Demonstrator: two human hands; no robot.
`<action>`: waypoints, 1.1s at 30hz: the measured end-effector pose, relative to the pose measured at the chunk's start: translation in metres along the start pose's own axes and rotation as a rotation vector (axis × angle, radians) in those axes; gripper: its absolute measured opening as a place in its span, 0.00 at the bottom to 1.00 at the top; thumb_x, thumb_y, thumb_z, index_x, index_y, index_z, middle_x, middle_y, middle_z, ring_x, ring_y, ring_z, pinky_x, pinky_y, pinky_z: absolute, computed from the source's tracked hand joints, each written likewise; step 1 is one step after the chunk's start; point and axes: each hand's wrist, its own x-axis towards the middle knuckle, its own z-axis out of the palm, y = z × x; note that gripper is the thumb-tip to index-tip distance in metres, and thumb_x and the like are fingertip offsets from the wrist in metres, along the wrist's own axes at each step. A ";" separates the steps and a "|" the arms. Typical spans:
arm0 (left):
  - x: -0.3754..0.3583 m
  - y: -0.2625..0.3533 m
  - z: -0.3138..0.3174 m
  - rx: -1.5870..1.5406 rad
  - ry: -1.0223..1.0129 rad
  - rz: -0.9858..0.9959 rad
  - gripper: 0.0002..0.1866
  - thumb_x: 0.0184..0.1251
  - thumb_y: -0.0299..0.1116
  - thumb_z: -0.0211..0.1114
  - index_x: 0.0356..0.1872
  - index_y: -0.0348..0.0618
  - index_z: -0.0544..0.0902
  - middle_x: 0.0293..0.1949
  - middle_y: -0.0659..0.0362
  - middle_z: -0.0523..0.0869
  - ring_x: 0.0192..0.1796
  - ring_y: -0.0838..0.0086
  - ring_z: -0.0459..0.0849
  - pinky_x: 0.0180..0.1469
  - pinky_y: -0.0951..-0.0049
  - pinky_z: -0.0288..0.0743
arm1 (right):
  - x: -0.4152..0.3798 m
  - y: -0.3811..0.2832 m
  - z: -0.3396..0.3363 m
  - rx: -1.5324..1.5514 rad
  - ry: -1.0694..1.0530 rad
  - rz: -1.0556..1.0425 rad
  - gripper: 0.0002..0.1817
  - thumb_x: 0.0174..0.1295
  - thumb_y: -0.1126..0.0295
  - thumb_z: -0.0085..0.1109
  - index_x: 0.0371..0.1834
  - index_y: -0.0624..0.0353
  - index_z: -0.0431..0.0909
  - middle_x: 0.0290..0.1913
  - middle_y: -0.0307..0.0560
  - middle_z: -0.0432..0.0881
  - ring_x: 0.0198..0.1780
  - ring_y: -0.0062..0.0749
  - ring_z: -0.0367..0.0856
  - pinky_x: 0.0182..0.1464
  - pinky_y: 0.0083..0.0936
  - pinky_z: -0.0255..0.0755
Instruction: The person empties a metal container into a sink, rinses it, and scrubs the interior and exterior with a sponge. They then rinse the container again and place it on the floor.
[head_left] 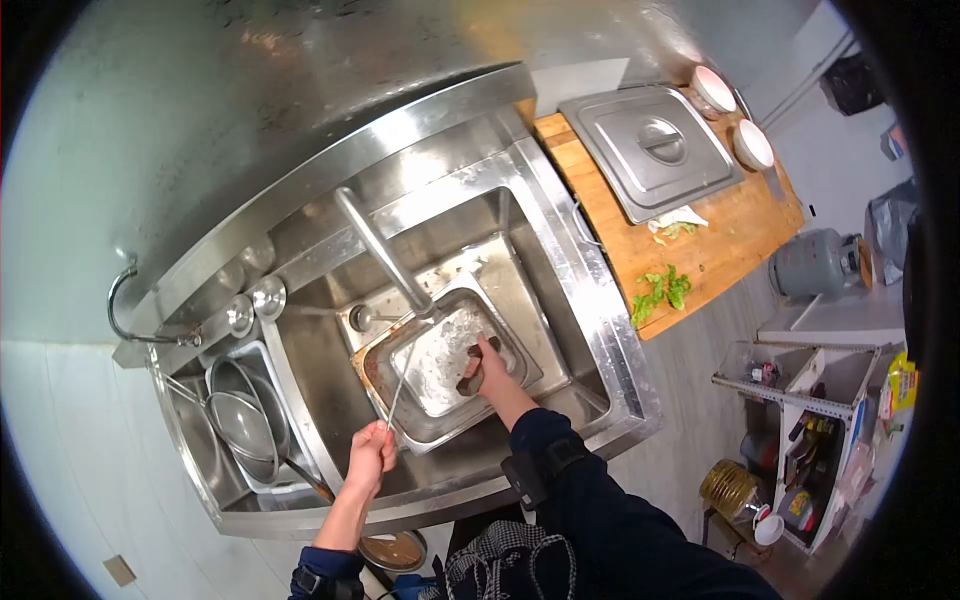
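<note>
steel sink (319, 395), pan (432, 441) seemingly mid-scrub: right hand (488, 374) clamped on a brown pad (467, 385), left hand (371, 453) pinching a thin stick (401, 384); next stroke likely needs steady pressure

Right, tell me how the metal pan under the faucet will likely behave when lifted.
The metal pan should stay stiff, as its walls look like formed metal. Its wet-looking surface will probably make it slippery. What looks like frothy water inside, below the faucet, could slosh and add weight.
</note>
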 end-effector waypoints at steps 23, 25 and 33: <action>-0.007 -0.062 0.076 -0.205 -0.074 -0.298 0.21 0.70 0.50 0.40 0.20 0.49 0.61 0.13 0.69 0.54 0.13 0.83 0.49 0.12 0.82 0.41 | -0.008 0.026 0.054 -0.559 -0.468 -0.948 0.26 0.59 0.65 0.55 0.58 0.56 0.56 0.51 0.46 0.69 0.47 0.34 0.72 0.47 0.31 0.66; -0.010 -0.075 0.076 0.008 0.034 -0.185 0.20 0.70 0.49 0.42 0.21 0.48 0.63 0.13 0.67 0.55 0.12 0.82 0.49 0.12 0.80 0.42 | -0.022 0.018 0.060 -0.799 -0.311 -0.830 0.24 0.57 0.58 0.56 0.53 0.57 0.64 0.44 0.50 0.76 0.44 0.37 0.76 0.45 0.32 0.67; -0.013 -0.057 0.040 -0.192 -0.071 -0.191 0.16 0.71 0.41 0.41 0.22 0.48 0.63 0.14 0.67 0.58 0.12 0.84 0.51 0.11 0.81 0.42 | -0.024 0.001 0.060 -0.911 -0.120 -0.644 0.25 0.55 0.48 0.53 0.41 0.61 0.75 0.28 0.52 0.80 0.30 0.45 0.79 0.36 0.35 0.70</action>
